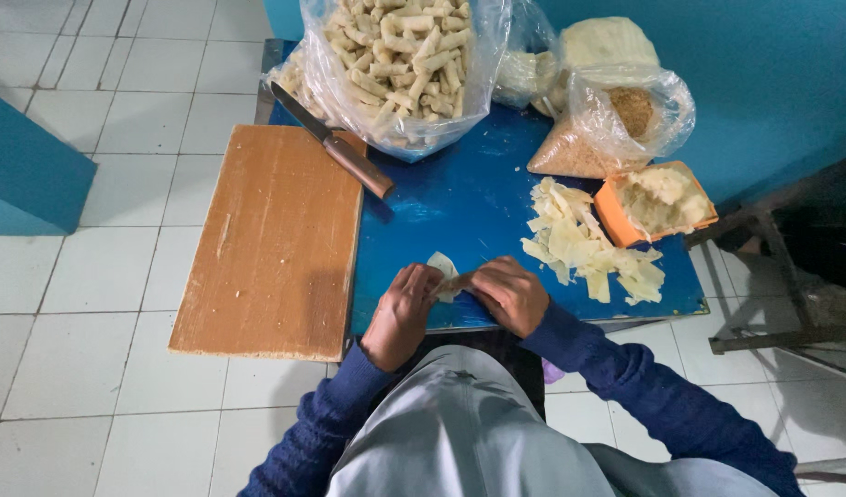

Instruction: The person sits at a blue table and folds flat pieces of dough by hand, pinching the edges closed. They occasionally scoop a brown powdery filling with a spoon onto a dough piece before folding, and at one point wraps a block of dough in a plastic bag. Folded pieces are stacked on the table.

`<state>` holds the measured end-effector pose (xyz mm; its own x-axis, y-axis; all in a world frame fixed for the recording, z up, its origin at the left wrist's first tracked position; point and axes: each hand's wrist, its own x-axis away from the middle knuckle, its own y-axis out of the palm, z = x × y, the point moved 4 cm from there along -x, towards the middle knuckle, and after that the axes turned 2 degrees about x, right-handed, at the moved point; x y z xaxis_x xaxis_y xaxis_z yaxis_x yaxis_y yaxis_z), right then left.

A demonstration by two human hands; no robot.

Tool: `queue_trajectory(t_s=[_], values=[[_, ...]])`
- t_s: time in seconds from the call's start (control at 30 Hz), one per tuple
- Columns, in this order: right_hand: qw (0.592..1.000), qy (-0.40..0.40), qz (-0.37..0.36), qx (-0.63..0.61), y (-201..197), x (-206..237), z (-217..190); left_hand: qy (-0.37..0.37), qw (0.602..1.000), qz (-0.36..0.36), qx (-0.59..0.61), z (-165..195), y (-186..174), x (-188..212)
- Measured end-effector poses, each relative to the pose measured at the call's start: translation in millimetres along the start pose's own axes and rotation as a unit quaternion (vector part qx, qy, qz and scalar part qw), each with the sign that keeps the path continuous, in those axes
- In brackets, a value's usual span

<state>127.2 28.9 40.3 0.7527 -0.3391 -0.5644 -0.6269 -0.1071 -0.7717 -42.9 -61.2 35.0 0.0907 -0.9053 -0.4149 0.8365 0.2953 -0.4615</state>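
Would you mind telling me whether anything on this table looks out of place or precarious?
Two things stand out. The wooden cutting board juts well past the blue table on its left side. The knife lies slanted across the board's far corner, its blade partly under the bag of rolls.

Dim, even daylight; soft shadows (slight wide-angle bend at edges); sharp focus.

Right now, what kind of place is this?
Probably a small home food-making spot: a low blue table on white floor tiles, a bag of rolled snacks, a knife, and a wrapper pile.
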Motion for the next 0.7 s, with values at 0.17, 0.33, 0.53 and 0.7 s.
queue_trajectory(t_s=[0.17,0.33,0.53,0.7], values=[[0.991,0.125,-0.024,-0.045,5,-3,9,0.013,0.999,-0.03,0.011,6,1,3],[0.989,0.144,-0.014,-0.039,11,-11,4,0.064,0.997,0.012,-0.037,5,7,-2],[0.994,0.107,0.006,0.019,15,-16,-5,0.055,0.994,0.04,-0.089,-6,9,-13],[0.997,0.071,0.003,0.012,13,-14,-6,0.02,0.996,0.046,-0.072,-6,8,-17]])
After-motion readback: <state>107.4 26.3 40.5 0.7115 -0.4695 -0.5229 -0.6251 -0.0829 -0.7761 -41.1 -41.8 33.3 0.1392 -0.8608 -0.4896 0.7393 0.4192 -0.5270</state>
